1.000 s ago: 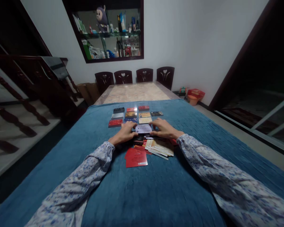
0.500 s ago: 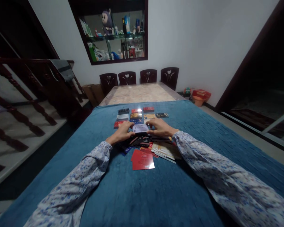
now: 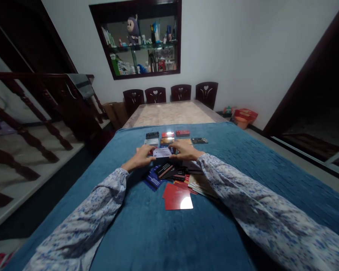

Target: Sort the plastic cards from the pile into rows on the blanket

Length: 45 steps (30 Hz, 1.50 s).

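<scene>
Head view: card (image 3: 162, 152) well inside cloth (image 3: 158, 233)

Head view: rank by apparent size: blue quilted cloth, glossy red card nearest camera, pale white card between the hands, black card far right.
1. blue quilted cloth
2. glossy red card, though nearness inflates it
3. pale white card and black card look alike; the black one lies farther, so no ranking
</scene>
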Available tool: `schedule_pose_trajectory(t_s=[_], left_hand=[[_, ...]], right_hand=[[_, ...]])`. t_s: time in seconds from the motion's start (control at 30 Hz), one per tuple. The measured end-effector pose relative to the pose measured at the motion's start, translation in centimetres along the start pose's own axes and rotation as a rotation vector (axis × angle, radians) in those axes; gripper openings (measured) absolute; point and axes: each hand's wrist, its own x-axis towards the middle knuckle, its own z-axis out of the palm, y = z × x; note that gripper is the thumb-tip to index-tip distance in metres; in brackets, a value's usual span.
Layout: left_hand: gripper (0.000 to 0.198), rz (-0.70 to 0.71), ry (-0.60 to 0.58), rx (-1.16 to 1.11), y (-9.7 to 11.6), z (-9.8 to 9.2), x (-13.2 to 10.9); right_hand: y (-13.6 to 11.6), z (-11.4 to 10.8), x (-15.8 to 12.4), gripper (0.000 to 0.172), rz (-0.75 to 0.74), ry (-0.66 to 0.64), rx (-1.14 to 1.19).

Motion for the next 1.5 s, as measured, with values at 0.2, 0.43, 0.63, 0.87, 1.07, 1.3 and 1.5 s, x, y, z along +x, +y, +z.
schedule_pose_trajectory(t_s=[0.2, 0.43, 0.63, 0.87, 1.07, 1.3, 1.5], left_hand=[[0.045, -0.018, -0.011, 0.039, -2.0, -0.4, 0.7], [0.048, -0.069, -0.016, 0.064, -3.3, -0.9, 1.7], [0.047, -0.089, -0.035, 0.080, -4.4, -1.3, 2.8], [0.050, -0.121, -0.030, 0.104, -5.5, -1.6, 4.0], [0.051, -0.143, -0.036, 0.121, -6.2, -1.8, 5.0], [0.051, -0.169, -0.039, 0.144, -7.0, -1.8, 6.2], [0.050, -0.184, -0.029, 0.149, -7.6, -1.4, 7.2]], right_hand=[[-0.7, -0.1, 1.9, 0.040, 0.013, -0.031, -0.009], [-1.4, -0.8, 3.7, 0.042, 0.034, -0.078, -0.025], [-1.2, -0.6, 5.7, 0.042, 0.073, -0.094, -0.099], [-0.8, -0.3, 7.8, 0.047, 0.108, -0.097, -0.131], [-0.4, -0.1, 9.3, 0.050, 0.113, -0.097, -0.136], [-0.2, 0.1, 10.9, 0.043, 0.123, -0.107, -0.144], [-0.1, 0.3, 11.9, 0.043, 0.140, -0.119, -0.156]])
